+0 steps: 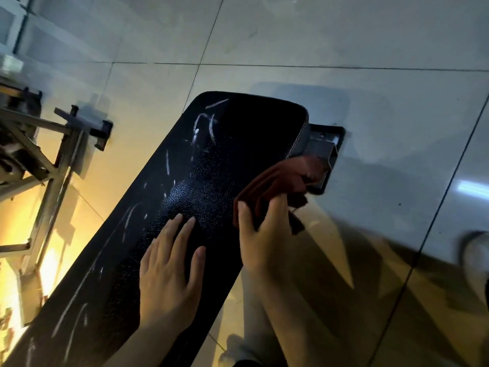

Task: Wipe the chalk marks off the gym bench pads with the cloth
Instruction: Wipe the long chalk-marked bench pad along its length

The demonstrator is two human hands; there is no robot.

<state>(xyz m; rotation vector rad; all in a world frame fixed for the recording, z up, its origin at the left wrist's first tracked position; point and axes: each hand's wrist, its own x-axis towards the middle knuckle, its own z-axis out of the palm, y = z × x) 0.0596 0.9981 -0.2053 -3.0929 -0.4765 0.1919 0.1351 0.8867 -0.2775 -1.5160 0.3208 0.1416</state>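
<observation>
A metal frame (39,144) stands at far left. White chalk marks (203,125) streak the black bench pad (211,168). The left hand (169,271) lies flat on the pad, fingers straight. Just right, the right hand (264,234) grips a reddish-brown cloth (277,181) at the pad's right edge — bunched, partly overhanging the tiled floor (344,35).

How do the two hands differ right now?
The left hand lies flat with fingers straight, pressing on the pad; the right hand has its fingers curled round the cloth. The left hand sits mid-pad; the right is at the pad's right edge. The left holds nothing; the right holds the cloth. Both are bare, and chalk marks lie beyond them.
</observation>
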